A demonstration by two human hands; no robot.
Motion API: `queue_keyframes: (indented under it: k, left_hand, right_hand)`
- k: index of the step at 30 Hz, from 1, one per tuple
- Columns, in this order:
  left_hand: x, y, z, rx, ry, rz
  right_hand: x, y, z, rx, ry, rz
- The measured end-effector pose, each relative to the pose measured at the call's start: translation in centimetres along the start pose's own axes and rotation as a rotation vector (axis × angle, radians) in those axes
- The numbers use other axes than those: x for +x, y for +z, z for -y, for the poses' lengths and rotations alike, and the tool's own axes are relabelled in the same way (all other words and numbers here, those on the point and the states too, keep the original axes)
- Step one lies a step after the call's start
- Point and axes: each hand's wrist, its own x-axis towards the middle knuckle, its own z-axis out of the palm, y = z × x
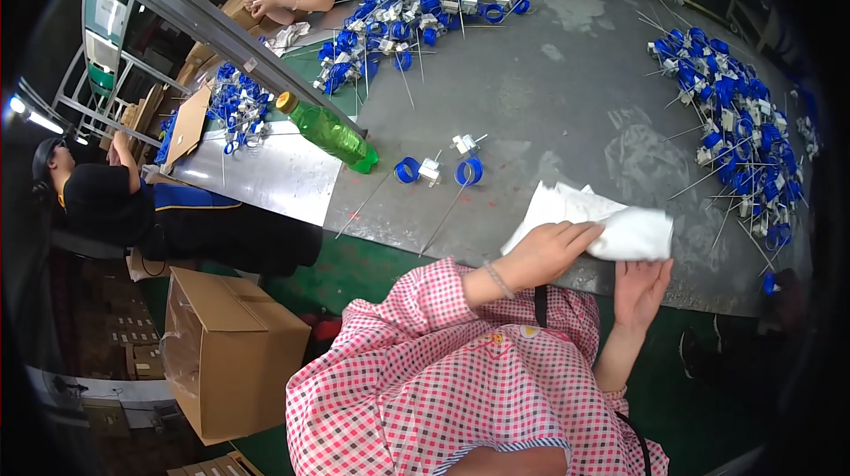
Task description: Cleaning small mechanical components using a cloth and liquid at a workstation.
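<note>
Both hands [544,250] [642,286] on white cloth [611,221] at table [549,104] edge

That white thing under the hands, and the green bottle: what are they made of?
The white sheet looks like thin plastic film or a bag: it crumples softly and shines faintly. The green bottle seems clear tinted plastic, glossy and see-through, with a yellow cap.

A single fisheye view from the person's head looks steeply down over a checked sleeve [416,361] onto the near edge of a grey table [567,95]. It sits close to both hands; the table's far end and the floor curve toward the rim
</note>
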Motion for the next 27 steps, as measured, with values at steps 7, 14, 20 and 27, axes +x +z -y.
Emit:
queue_keyframes:
  k: [7,14,20,27]
  left_hand:
    - [2.9,-0.6,-4.6,-0.035,-0.014,-0.111]
    - [5.8,-3.9,-5.7,-0.275,0.133,0.081]
    - [-1.9,-13.7,6.8,0.729,-0.709,-0.949]
    - [-14.6,-14.8,19.5,0.23,-0.957,-1.014]
  right_hand:
    - [-0.1,-0.5,-3.1,0.377,0.194,0.456]
    - [2.1,-0.2,0.7,0.368,0.213,0.029]
    - [2.4,0.7,6.3,0.162,-0.099,-0.105]
    - [5.8,2.0,6.2,0.068,0.024,-0.073]
